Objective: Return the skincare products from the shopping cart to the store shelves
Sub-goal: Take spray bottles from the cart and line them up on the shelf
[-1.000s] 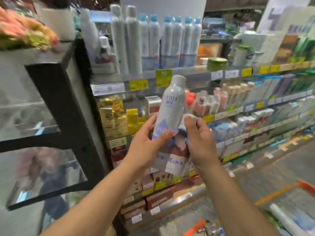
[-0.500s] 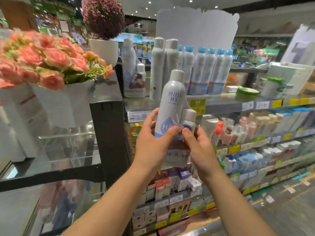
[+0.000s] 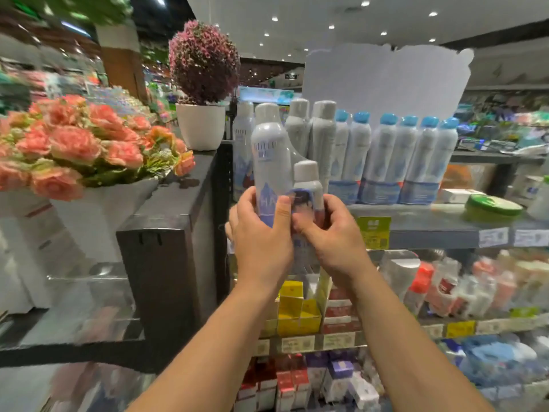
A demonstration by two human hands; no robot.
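Head view shows your left hand [image 3: 263, 233] wrapped around the lower half of the tall spray bottle [image 3: 271, 162], while your right hand [image 3: 329, 236] grips the small bottle [image 3: 307, 181] bundled against its right side. You hold the pair upright just in front of the top shelf [image 3: 430, 221], left of the blue-capped bottles [image 3: 395, 156].

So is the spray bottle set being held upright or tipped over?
Upright: the spray bottle set has both caps on top, left hand and right hand gripping its lower part.
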